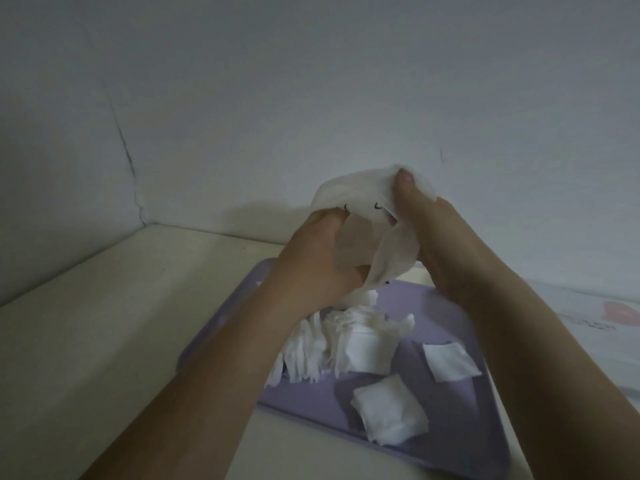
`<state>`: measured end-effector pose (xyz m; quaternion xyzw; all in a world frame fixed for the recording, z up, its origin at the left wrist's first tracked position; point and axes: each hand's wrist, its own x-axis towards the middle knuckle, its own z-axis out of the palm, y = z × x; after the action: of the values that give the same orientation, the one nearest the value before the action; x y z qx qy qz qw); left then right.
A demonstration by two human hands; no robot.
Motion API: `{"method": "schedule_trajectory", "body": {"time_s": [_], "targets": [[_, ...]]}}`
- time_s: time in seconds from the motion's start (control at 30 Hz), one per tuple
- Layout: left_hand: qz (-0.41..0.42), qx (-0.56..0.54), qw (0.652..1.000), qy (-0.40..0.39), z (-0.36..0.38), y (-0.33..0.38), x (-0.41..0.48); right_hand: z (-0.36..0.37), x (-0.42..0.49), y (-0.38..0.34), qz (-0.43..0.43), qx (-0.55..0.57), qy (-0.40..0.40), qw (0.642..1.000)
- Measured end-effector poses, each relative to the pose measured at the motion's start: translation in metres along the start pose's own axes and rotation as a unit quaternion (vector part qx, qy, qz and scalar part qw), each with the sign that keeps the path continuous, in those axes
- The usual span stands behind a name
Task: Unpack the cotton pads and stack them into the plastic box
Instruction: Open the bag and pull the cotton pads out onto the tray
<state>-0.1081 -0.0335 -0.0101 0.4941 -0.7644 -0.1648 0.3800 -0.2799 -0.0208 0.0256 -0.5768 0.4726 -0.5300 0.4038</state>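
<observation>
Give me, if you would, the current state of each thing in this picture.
tray, flat on the table.
package, crumpled, held up above the tray.
left hand, gripping the package's lower part.
right hand, pinching the package's top.
pile of cotton pads, spilled and fanned out on the tray.
loose pads, lying flat apart from the pile.

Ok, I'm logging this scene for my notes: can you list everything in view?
bag: one, white, half see-through, held up over the tray
heap of cotton pads: one, white, on the tray under the bag
far loose pad: one, white, on the tray right of the heap
near loose pad: one, white, maybe a small stack, at the tray's front
tray: one, purple, on the table
table: one, cream, against the wall
wall: one, white, behind
printed sheet: one, white with pink, right edge
left hand: one, grips the bag's left side
right hand: one, pinches the bag's top
</observation>
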Motion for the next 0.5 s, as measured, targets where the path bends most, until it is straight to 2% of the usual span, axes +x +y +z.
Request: {"method": "schedule_trajectory", "body": {"time_s": [0.1, 0.23, 0.37, 0.5], "targets": [[0.011, 0.034, 0.999, -0.001, -0.001, 0.003, -0.002, -0.002, 0.004, 0.001, 0.017, 0.031, 0.016, 0.999], [-0.007, 0.025, 1.000, -0.010, 0.003, 0.005, -0.004, 0.001, 0.004, -0.001, 0.016, 0.027, 0.023, 0.999], [-0.024, -0.005, 1.000, 0.006, 0.005, 0.008, -0.004, 0.005, -0.001, -0.001, -0.008, 0.039, 0.005, 0.999], [-0.028, -0.020, 0.998, 0.059, 0.002, 0.012, -0.003, 0.006, -0.005, -0.001, -0.050, 0.043, -0.039, 0.997]]}}
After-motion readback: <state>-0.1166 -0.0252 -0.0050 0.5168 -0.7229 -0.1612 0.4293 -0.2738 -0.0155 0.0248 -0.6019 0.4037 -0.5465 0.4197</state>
